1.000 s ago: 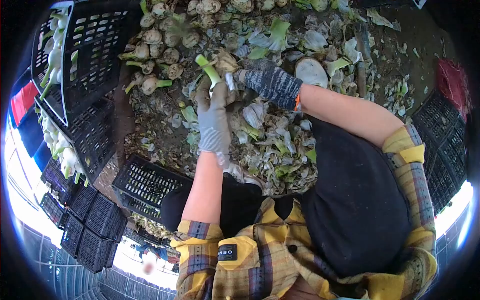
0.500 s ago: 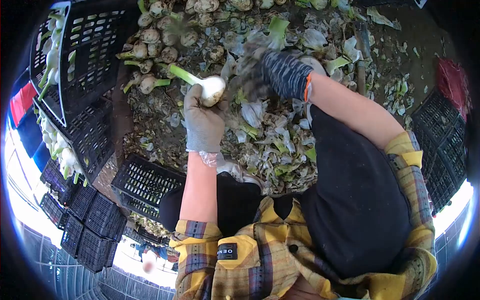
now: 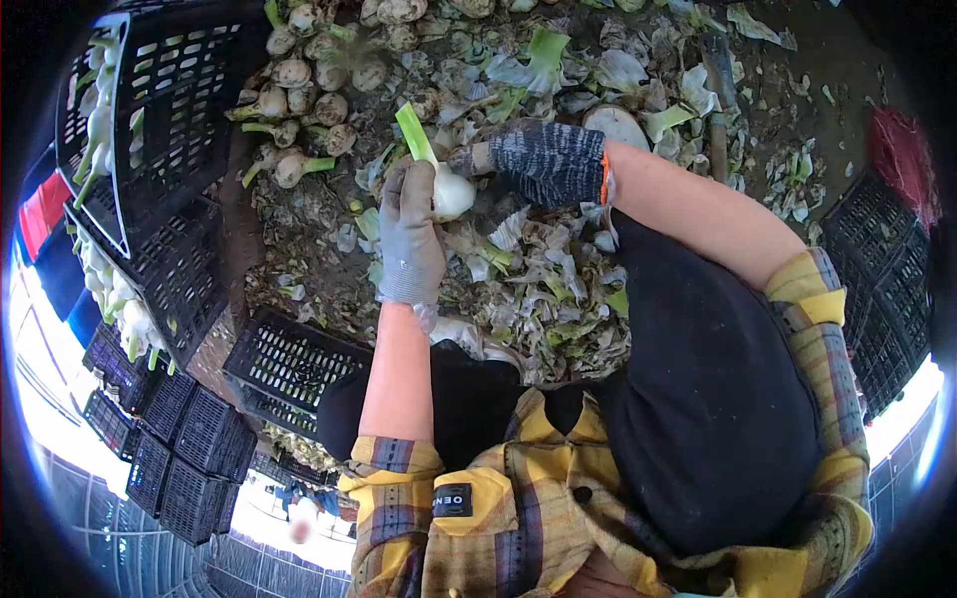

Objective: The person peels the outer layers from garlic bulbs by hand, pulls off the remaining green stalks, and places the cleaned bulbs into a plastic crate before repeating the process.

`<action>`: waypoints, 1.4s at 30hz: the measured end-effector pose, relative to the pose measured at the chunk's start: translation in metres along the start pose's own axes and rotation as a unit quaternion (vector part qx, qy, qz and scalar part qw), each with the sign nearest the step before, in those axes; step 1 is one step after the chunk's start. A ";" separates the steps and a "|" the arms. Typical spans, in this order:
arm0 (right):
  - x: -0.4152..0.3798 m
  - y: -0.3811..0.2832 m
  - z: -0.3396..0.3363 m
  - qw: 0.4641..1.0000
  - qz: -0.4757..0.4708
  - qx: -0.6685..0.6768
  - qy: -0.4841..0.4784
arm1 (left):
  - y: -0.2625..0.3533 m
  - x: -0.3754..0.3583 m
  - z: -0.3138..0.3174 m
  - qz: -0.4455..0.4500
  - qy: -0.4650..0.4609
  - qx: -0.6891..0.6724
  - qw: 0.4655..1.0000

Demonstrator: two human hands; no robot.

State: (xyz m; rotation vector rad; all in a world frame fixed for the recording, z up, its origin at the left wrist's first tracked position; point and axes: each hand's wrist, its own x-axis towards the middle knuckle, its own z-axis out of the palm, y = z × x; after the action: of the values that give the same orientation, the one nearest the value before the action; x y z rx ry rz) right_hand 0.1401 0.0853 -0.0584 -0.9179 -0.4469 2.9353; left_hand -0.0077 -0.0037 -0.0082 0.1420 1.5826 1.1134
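Okay, left hand (image 3: 410,211) pinches white bulb (image 3: 455,196), best held firmly; right hand (image 3: 530,163) just beside, grip unclear.

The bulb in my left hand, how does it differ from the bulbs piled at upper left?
The held bulb is smooth and white; the piled bulbs are brownish and dirt-marked. The left hand holds the held bulb; the piled bulbs lie together. Both have rounded bodies; a green stem shows on the held bulb, as on some piled bulbs.
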 end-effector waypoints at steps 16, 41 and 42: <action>0.006 -0.010 0.002 0.955 -0.062 -0.287 0.054 | -0.021 0.013 -0.015 0.020 0.004 -0.069 0.997; -0.001 -0.026 0.020 0.898 -0.073 -0.390 0.190 | -0.001 0.001 0.013 0.072 0.097 0.038 0.992; 0.009 -0.011 0.003 0.855 -0.148 -0.454 0.203 | 0.005 -0.002 0.014 0.055 0.093 0.037 0.993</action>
State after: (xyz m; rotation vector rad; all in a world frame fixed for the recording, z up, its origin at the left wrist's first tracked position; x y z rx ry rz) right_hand 0.1300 0.0963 -0.0581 -1.3122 -1.8030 2.0709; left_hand 0.0026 0.0060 -0.0018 0.1807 1.8020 1.1807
